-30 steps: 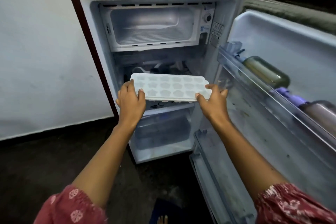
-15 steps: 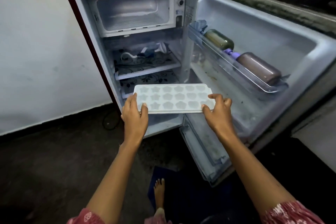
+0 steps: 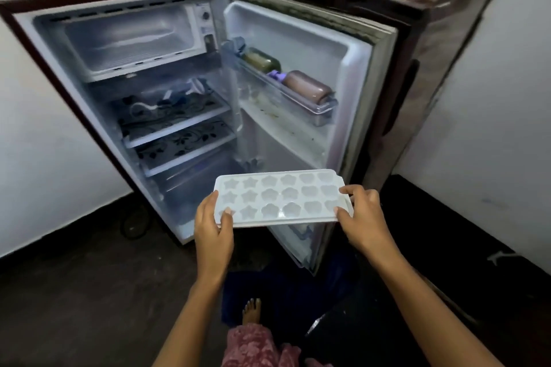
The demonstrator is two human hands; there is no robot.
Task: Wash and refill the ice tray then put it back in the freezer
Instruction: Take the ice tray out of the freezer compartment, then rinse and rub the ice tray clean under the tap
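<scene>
A white ice tray (image 3: 281,197) with star- and flower-shaped cells is held level in front of the open fridge, below its shelves. My left hand (image 3: 212,225) grips the tray's left end, thumb on top. My right hand (image 3: 362,214) grips its right end, fingers curled over the rim. The freezer compartment (image 3: 128,39) at the fridge's top stands open and holds nothing, well above and left of the tray.
The small fridge (image 3: 68,92) has two patterned shelves (image 3: 176,131). Its open door (image 3: 351,74) swings out to the right, with two bottles (image 3: 307,88) lying in the door rack. A bare foot (image 3: 252,311) stands on the dark floor below. White walls flank both sides.
Both hands have drawn the tray down and away from the fridge, out past the shelves and toward me. The view has pulled back, showing the whole fridge and door.
</scene>
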